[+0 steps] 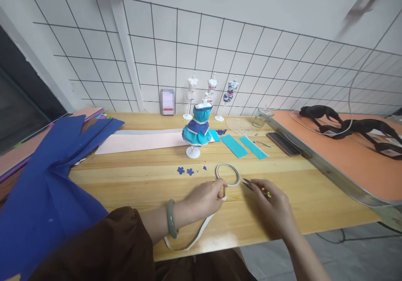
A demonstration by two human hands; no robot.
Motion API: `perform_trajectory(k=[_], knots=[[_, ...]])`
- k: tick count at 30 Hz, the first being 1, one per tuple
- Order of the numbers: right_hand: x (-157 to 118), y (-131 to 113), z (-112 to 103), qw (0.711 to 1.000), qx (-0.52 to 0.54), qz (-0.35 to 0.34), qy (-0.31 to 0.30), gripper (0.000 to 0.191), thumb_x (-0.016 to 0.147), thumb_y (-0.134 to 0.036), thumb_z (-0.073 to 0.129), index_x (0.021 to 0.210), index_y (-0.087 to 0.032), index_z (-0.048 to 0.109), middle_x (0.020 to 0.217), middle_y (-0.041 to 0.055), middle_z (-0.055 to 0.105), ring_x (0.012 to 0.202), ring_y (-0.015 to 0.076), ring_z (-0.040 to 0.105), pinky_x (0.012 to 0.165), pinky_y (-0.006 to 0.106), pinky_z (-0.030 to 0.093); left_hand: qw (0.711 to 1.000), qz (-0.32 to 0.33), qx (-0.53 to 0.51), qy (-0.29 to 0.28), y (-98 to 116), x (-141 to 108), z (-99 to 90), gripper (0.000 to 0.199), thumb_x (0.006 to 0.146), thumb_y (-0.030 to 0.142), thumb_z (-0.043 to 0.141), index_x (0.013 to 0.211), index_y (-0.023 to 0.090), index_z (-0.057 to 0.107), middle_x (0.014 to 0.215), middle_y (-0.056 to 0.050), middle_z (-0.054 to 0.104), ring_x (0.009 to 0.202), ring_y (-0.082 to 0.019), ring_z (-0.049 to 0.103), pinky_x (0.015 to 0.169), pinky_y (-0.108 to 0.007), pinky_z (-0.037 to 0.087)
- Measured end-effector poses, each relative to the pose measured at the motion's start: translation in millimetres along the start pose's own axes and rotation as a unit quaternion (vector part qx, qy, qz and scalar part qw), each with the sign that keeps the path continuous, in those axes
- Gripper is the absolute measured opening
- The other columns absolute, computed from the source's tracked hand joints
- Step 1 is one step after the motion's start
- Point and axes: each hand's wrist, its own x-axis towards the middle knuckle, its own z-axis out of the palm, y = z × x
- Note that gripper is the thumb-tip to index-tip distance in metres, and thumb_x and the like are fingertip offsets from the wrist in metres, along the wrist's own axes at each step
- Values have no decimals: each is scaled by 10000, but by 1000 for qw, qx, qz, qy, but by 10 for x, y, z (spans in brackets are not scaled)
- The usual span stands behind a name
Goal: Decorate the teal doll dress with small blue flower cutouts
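My left hand is closed, with a narrow white ribbon pinched in its fingers. The ribbon trails under my wrist in a curve near the table's front edge. Small scissors with gold-coloured handles are in my right hand, the blades pointing left over the table. Between both hands and a little beyond lies a roll of tape, flat. A small dress form in a turquoise and dark blue dress stands upright farther back. Two dark blue fabric flowers lie in front of it.
Blue fabric drapes over the left side. Turquoise strips and a dark phone lie to the right. Several small dress forms and a propped phone stand at the back. Black objects rest on an orange surface.
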Motion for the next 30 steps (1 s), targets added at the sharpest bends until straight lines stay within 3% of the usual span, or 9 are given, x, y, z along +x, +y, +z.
perform_trajectory(k=[5,9,12,15,18,21,25,30], knots=[[-145,313,-15,986,-148,-79,20,308,863,-370,445,1029,-184,626,1063,118,649,962,254,606,841,400,481,999,-17,-40,-29,-72,61,-38,442,736,167,475,1172,232,509,782,22,632,696,-120,543,592,-209,373],[-191,416,38,977,-180,-103,43,336,893,-358,386,1033,-180,635,1050,109,659,955,238,619,834,384,499,996,-18,-78,-27,-116,110,-76,434,714,150,495,1140,189,563,784,5,620,671,-98,531,590,-198,392],[-199,450,46,976,-179,-112,55,333,900,-350,372,1010,-194,644,1009,95,677,931,233,630,800,375,512,988,-53,-140,-47,-138,142,-89,373,700,156,525,1063,155,614,768,-17,590,649,-99,534,551,-195,415],[-213,442,46,981,-146,-116,60,321,899,-338,383,1012,-180,639,956,100,690,887,228,639,769,365,517,961,-103,-241,-83,-146,165,-88,517,659,130,564,1175,162,542,898,-49,547,648,-113,573,479,-198,443],[-244,373,72,989,-85,-100,63,309,885,-350,412,1014,-172,630,954,109,688,880,225,640,774,355,513,943,-112,-300,-90,-137,178,-89,650,633,73,564,1265,192,467,1026,-73,498,612,-87,583,507,-228,491],[-275,248,116,998,-15,-33,61,324,874,-384,417,1039,-180,608,991,110,679,881,223,642,763,341,515,950,-95,-277,-110,-131,186,-101,619,600,25,568,1196,189,548,935,-36,531,585,-61,564,558,-220,493],[-279,52,141,993,84,66,43,353,862,-453,407,974,-177,597,831,83,682,766,205,642,665,294,515,946,-82,-280,-144,-135,184,-127,585,599,16,565,1153,200,593,783,11,548,606,-70,565,603,-226,493],[-263,-126,113,985,163,59,-14,325,814,-473,496,921,-178,577,855,63,666,810,192,620,702,265,491,918,-105,-344,-166,-113,179,-143,523,610,38,588,1120,151,612,691,21,562,605,-88,589,656,-270,505]])
